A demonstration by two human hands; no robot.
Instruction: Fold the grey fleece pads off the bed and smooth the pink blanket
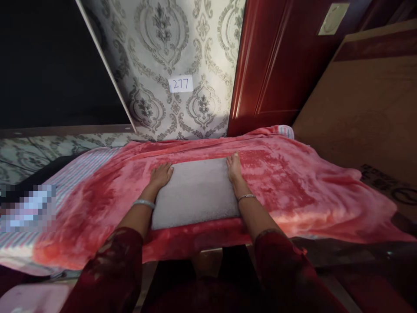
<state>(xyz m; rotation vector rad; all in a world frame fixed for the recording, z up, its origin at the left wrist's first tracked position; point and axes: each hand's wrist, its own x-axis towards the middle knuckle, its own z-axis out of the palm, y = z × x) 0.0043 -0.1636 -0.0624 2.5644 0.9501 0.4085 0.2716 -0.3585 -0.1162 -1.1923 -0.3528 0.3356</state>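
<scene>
A flat grey rectangle with a soft, slightly fuzzy-looking surface lies on the pink-red plush blanket. It may be a mat or a folded cloth; I cannot tell which. My left hand rests at its upper left edge, palm down with fingers stretched forward. On the opposite side, my right hand lies along the upper right edge, fingers extended and the thumb side hidden. Neither hand visibly lifts the grey piece.
Striped cloth shows under the blanket on the left. Behind are a dark screen, patterned wallpaper with a paper label "277", and a red-brown door panel. A large cardboard box leans at the right.
</scene>
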